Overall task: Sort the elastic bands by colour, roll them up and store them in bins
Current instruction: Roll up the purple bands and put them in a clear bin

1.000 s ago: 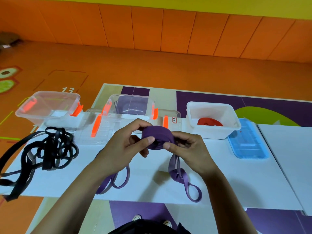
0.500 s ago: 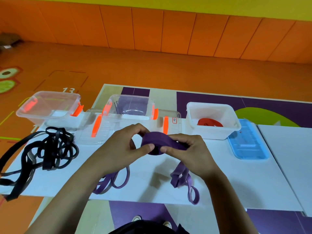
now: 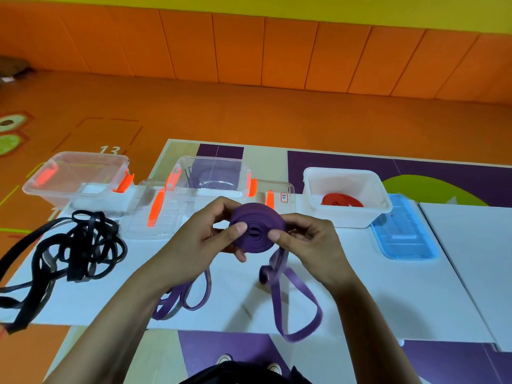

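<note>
With my left hand [image 3: 213, 231] and right hand [image 3: 307, 239] pinching the purple roll [image 3: 256, 231], any slackening could let its loose tail [image 3: 288, 295] unwind.

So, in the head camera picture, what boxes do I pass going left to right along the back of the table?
clear bin with orange clips → second clear bin → white bin with a red band inside → blue lid
</note>
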Motion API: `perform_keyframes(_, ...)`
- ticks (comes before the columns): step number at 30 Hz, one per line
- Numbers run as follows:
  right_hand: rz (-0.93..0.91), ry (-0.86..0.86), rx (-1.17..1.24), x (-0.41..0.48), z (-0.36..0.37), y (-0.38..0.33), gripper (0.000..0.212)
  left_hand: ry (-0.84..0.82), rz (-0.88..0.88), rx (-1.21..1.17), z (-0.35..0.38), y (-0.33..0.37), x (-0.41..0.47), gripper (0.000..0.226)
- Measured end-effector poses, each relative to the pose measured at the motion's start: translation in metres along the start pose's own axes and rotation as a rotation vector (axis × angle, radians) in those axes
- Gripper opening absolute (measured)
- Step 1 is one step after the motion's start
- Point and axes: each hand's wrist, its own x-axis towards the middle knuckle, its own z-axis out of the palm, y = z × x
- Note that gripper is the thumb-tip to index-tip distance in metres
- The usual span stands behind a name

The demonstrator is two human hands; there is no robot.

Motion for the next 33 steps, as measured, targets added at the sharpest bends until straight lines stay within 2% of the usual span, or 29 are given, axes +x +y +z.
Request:
perform_keyframes(6,0.032,-0.037,0.065,0.004,0.004,0.011,0.017,0.058,-0.002,-0.134,0.001,-0.003,0.001,0.028)
perform_keyframes(10,-0.041,-0.020,-0.039,0.003,0.006,0.011,0.015,0.052,-0.091,-0.185,0.000,0.000,0.002,0.017)
perform_keyframes(13,-0.072,-0.055,-0.168,0.002,0.003,0.006,0.014,0.064,-0.108,0.110,-0.010,0.003,0.002,0.014)
perform_keyframes(15,-0.047,-0.105,-0.198,0.000,0.001,0.000,0.013,0.096,-0.079,0.285,-0.017,0.008,-0.001,0.026)
perform_keyframes(17,-0.040,-0.147,-0.240,-0.001,0.002,-0.005,0.013,0.062,-0.040,0.355,-0.019,0.012,-0.004,0.037)
perform_keyframes(20,-0.072,-0.147,-0.261,0.000,0.004,-0.008,0.014,-0.022,-0.005,0.375,-0.018,0.011,-0.004,0.027)
perform_keyframes(26,-0.063,-0.078,-0.077,0.006,0.003,-0.006,0.015,0.080,0.054,0.099,-0.005,0.003,0.001,0.020)
perform_keyframes(33,-0.020,-0.054,0.057,0.013,0.010,0.005,0.007,0.215,0.018,-0.200,0.007,0.000,0.006,0.028)
